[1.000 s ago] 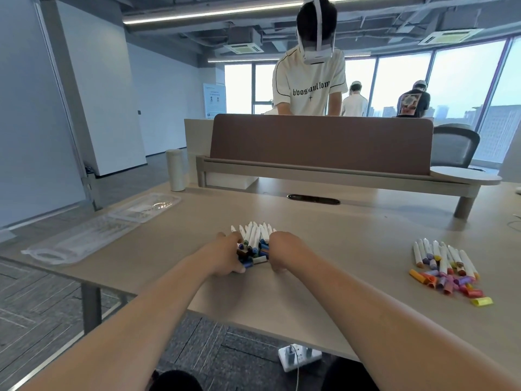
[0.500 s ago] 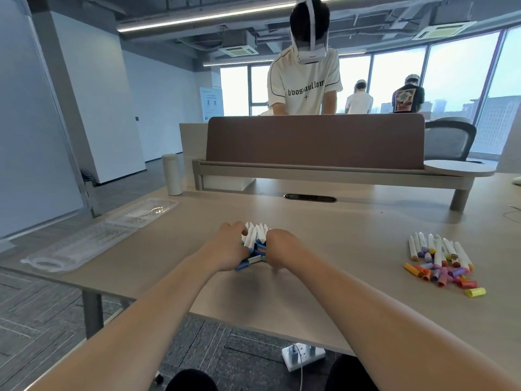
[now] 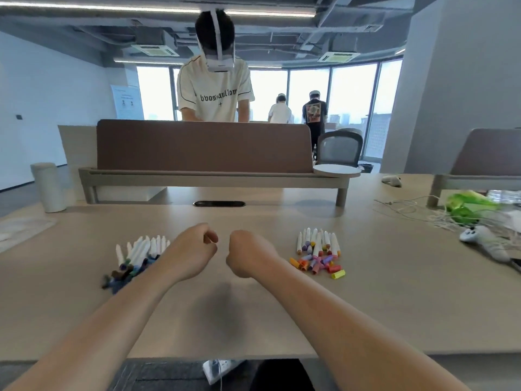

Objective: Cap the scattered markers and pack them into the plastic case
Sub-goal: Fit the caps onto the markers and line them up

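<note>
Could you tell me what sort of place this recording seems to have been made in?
Most likely an open-plan office. The long desk carries a brown privacy divider, a mesh office chair stands behind it, and floor-to-ceiling windows look out over city buildings beneath an exposed ceiling with strip lights.

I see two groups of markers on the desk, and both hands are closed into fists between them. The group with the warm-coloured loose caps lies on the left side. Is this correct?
One detail is wrong. In the head view, the markers with warm-coloured loose caps lie to the right of the right hand; the dark-capped markers lie on the left, beside the left hand. Both hands are fists between the groups.
</note>
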A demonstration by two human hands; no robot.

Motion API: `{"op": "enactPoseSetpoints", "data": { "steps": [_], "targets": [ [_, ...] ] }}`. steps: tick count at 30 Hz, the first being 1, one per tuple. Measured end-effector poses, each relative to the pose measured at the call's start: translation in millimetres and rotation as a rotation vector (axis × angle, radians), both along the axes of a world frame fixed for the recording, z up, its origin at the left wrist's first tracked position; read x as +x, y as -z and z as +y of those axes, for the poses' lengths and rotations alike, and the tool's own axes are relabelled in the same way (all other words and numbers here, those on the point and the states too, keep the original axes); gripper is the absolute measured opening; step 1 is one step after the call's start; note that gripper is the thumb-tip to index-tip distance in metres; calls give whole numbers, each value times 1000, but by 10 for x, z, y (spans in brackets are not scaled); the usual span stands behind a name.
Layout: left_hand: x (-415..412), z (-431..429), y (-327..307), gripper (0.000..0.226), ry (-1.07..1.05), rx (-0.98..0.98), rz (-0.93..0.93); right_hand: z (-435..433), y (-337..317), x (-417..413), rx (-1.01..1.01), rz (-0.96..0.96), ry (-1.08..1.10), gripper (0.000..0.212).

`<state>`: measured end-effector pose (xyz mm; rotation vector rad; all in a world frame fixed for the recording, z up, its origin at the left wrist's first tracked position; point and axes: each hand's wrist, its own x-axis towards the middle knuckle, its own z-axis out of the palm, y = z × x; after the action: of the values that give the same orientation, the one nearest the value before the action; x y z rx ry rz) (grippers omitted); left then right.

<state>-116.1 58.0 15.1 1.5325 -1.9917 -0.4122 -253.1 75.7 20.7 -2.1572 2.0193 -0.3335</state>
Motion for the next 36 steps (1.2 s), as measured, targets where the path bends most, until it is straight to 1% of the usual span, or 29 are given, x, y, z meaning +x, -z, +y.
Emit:
{"op": "enactPoseSetpoints", "data": {
  "steps": [4, 7, 9, 10, 13, 17, 20, 25, 26, 29, 32, 36],
  "targets": [
    [-609, -12, 24, 15, 111, 56, 39, 119, -23, -611, -64, -53, 76, 21],
    [-1051, -45, 52, 14, 192, 73, 55, 87, 35, -1001, 20, 27, 135, 23],
    [-1309, -102, 81, 14, 225, 86, 63, 47, 77, -1276, 33, 27, 237, 23],
    [-1430, -137, 95, 14, 241, 95, 65, 34, 91, -1422, 23, 17, 258, 25],
    [-1752, -262, 114, 13, 286, 102, 62, 3, 115, -1865, -6, -91, 345, 19],
    [-2059, -441, 110, 16, 325, 123, 63, -195, 194, -2322, -18, -31, 448, 25],
    [-2209, -554, 137, 16, 336, 127, 55, -384, 267, -2475, 24, -9, 508, 23],
    [-2347, -687, 211, 15, 345, 119, 40, -643, 307, -2538, 124, -45, 537, 16],
    [-2351, -702, 223, 15, 345, 124, 37, -678, 313, -2527, 147, -36, 533, 17],
    [-2325, -751, 254, 16, 342, 145, 49, -758, 322, -2480, 172, -5, 530, 29],
    [-2275, -787, 271, 16, 331, 154, 37, -805, 347, -2447, 161, -16, 552, 29],
    [-2235, -796, 280, 17, 359, 155, -15, -831, 341, -2391, 209, -1, 572, 28]
  ]
}}
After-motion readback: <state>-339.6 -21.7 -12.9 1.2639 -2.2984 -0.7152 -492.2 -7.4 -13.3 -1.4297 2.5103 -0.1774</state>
